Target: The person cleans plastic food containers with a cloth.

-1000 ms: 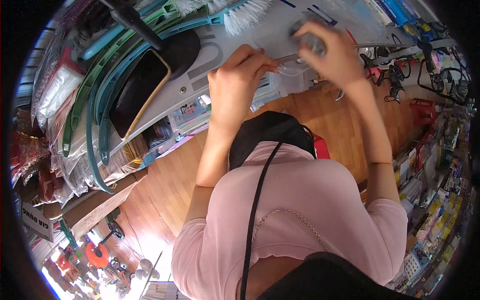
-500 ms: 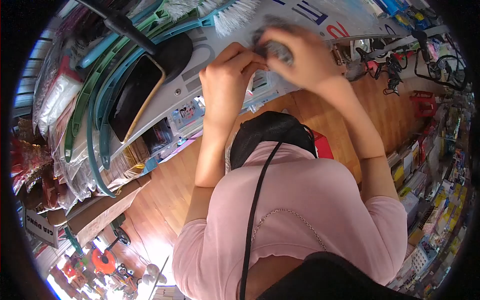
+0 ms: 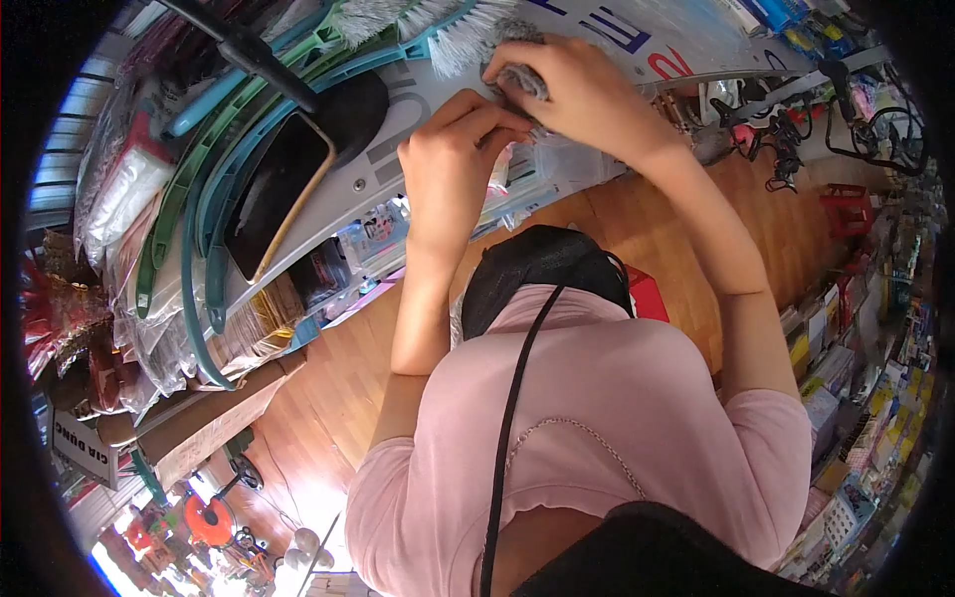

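Note:
My right hand (image 3: 572,95) grips a bunched grey cloth (image 3: 522,82) against a white panel with printed letters (image 3: 403,114). My left hand (image 3: 453,149) is just left of it, thumb and fingers pinched together close below the cloth. What the left fingers hold, if anything, I cannot make out. A clear plastic container (image 3: 582,164) shows below my right hand. White-bristled brushes (image 3: 473,35) with curved teal and green handles lie to the upper left of my hands.
A black round plate (image 3: 358,114) on a dark pole stands at the left, near plastic-wrapped goods (image 3: 129,209). Black wire racks (image 3: 781,139) hang at the right. Packed shelves (image 3: 856,428) line the right side, and a red stool (image 3: 846,209) stands on the wooden floor.
My right hand has moved slightly left and up with the grey cloth, from a blurred motion to a sharper view. My left hand has stayed almost in place.

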Demonstrator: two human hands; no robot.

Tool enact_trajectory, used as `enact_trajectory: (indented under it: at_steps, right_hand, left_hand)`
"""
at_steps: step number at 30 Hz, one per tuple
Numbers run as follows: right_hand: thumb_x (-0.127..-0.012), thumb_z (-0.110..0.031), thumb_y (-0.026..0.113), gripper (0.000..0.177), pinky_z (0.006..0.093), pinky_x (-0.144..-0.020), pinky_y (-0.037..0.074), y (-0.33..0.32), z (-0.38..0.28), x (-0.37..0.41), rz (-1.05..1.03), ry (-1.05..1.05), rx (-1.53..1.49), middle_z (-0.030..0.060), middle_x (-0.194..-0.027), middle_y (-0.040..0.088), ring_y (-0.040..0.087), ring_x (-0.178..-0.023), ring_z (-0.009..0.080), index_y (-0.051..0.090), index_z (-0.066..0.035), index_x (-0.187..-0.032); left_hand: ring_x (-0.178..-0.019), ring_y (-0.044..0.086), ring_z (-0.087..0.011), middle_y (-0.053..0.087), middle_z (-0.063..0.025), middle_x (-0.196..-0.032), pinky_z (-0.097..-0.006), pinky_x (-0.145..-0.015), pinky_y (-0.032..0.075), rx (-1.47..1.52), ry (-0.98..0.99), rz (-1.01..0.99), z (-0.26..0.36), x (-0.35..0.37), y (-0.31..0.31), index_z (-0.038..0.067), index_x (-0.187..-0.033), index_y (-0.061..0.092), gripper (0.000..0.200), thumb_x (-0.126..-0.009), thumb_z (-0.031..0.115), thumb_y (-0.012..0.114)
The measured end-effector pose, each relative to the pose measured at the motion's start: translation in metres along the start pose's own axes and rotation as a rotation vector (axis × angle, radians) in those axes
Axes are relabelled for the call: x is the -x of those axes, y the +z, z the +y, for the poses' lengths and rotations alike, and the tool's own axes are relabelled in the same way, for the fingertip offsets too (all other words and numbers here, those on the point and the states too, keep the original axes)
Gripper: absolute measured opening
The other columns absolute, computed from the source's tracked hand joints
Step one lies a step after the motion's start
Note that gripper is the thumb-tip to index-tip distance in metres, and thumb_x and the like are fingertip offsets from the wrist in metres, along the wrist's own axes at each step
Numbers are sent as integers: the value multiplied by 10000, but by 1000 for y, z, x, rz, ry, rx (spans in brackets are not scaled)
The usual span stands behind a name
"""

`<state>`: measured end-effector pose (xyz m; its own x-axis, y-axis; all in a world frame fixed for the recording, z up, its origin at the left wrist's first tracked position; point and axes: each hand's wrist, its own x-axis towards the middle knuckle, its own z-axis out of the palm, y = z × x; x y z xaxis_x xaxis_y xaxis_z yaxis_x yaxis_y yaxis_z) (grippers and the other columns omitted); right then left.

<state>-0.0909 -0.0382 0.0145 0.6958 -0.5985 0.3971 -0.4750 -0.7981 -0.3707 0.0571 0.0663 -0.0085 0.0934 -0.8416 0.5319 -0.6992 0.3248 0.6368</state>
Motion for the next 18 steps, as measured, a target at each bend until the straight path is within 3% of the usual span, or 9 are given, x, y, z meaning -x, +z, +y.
enact_trajectory:
  at_steps: [2, 5, 7, 8, 10, 11, 16, 18]
  right_hand:
    - [-809, -126, 654, 181, 416, -717, 498, 1, 14, 0, -8, -1, 23, 145, -875, 674, 642, -821, 350, 647, -90, -987]
    - [-810, -138, 657, 189, 425, -706, 494, -17, 41, -4, 104, -9, 149, 147, -865, 670, 639, -818, 354, 643, -111, -997]
    - [-813, -225, 715, 423, 425, -840, 502, -41, 16, -12, -201, 453, 143, 203, -1094, 652, 631, -1026, 349, 596, -101, -1199]
    - [-813, -225, 715, 423, 425, -840, 502, -31, 16, -10, -202, 450, 145, 203, -1094, 652, 631, -1026, 349, 596, -101, -1199]
    - [-821, -165, 659, 191, 422, -692, 492, 1, 13, -3, 48, 67, 160, 141, -849, 669, 638, -800, 357, 639, -129, -1008]
    - [-827, -184, 661, 182, 412, -684, 493, 9, 6, -2, 88, -9, 133, 139, -829, 667, 640, -779, 353, 647, -128, -999]
    - [-847, -189, 642, 165, 407, -696, 496, -6, 32, -6, 16, -7, 72, 128, -917, 686, 647, -786, 345, 656, -113, -993]
    - [-826, -136, 642, 141, 435, -672, 512, -41, 36, -2, 11, 181, 69, 183, -796, 663, 653, -769, 358, 637, -58, -943]
  left_hand:
    - [-658, 667, -151, 676, -36, -772, -257, -584, 480, 26, 25, 45, -1, 0, 2, 94, -802, 753, 151, -688, -6, 750]
    - [-671, 674, -150, 676, -35, -771, -257, -587, 484, 50, 56, 76, -3, 0, 4, 95, -798, 754, 160, -681, -15, 749]
    - [-679, 679, -149, 676, -34, -771, -255, -589, 487, 34, 41, 68, 0, -1, 2, 95, -797, 754, 159, -682, -16, 747]
    - [-687, 684, -148, 677, -33, -771, -254, -590, 490, 18, 28, 49, 1, -1, 1, 94, -796, 753, 159, -684, -18, 745]
    - [-688, 679, -158, 670, -14, -790, -271, -591, 497, 20, 33, 56, -2, 0, 4, 106, -788, 746, 121, -689, 36, 747]
    - [-688, 674, -168, 664, 4, -809, -289, -592, 504, 20, 39, 59, -3, 1, 4, 117, -780, 739, 91, -694, 90, 749]
    - [-670, 673, -156, 665, -11, -783, -270, -585, 490, 28, 12, 43, 1, 0, 2, 109, -792, 747, 113, -700, 43, 745]
    - [-666, 674, -150, 667, -29, -761, -259, -589, 481, 44, 1, 53, 3, 0, 1, 102, -803, 755, 143, -695, 9, 749]
